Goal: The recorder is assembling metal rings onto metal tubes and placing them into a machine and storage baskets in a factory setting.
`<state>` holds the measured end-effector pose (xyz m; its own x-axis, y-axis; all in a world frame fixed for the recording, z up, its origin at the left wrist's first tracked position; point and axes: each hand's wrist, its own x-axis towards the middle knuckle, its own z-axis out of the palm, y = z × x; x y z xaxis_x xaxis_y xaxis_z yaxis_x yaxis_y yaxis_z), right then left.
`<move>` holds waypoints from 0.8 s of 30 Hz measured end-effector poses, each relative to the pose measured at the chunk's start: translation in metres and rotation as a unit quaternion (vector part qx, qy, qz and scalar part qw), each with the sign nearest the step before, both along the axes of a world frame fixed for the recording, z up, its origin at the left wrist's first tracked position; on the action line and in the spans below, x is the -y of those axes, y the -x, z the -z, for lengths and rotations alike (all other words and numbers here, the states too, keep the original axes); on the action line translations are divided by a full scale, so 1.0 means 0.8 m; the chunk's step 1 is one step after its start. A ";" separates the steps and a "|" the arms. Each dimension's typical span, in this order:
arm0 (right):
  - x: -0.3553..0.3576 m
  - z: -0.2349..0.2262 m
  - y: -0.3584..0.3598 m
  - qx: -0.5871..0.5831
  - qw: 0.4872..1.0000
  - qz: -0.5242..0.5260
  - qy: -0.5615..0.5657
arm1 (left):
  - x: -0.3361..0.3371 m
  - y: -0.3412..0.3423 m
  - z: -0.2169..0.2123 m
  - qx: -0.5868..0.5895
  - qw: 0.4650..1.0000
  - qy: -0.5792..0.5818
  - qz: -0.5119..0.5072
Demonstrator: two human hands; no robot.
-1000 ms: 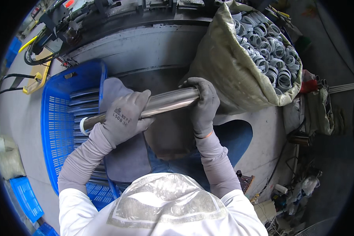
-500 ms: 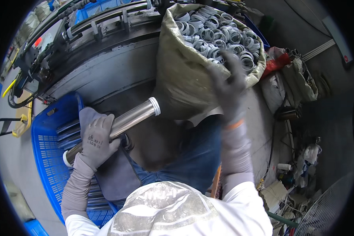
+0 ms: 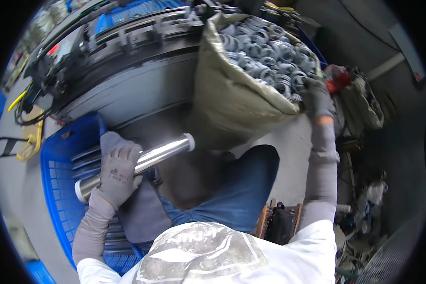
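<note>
My left hand (image 3: 119, 175), in a grey glove, is closed around a shiny metal tube (image 3: 158, 154) with a white ring on each end. The tube slants up to the right above a blue crate (image 3: 52, 175), beside a grey pad (image 3: 144, 210) lying over my leg. My right hand (image 3: 318, 97), gloved too, is at the right rim of a large woven sack (image 3: 236, 94) heaped with pale grey rings (image 3: 265, 57). Its fingers are bent together against the outermost rings; whatever is between them is hidden.
Several metal tubes (image 3: 87, 161) lie in the blue crate. Behind it runs a machine bench (image 3: 128, 80) with rods and clamps. A wooden stool (image 3: 293, 217) is by my right side. A red bag (image 3: 338, 83) and clutter stand beyond the sack.
My right hand has moved right, from in front of the sack to its right rim, and its fingers have drawn together. My left hand still holds the tube. The view has shifted slightly.
</note>
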<state>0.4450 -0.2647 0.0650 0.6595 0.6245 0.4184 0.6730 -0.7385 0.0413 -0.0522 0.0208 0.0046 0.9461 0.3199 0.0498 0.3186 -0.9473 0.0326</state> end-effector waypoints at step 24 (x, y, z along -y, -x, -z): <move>-0.155 0.172 0.235 -0.838 0.170 -0.140 -0.499 | -0.139 -0.144 -0.049 0.155 0.984 -0.077 -0.046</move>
<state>0.2569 -0.1404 -0.0726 0.3771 0.8995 -0.2205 -0.8640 0.2559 -0.4335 0.0633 0.1317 0.0438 0.8453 0.3695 0.3859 0.4008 -0.9162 -0.0009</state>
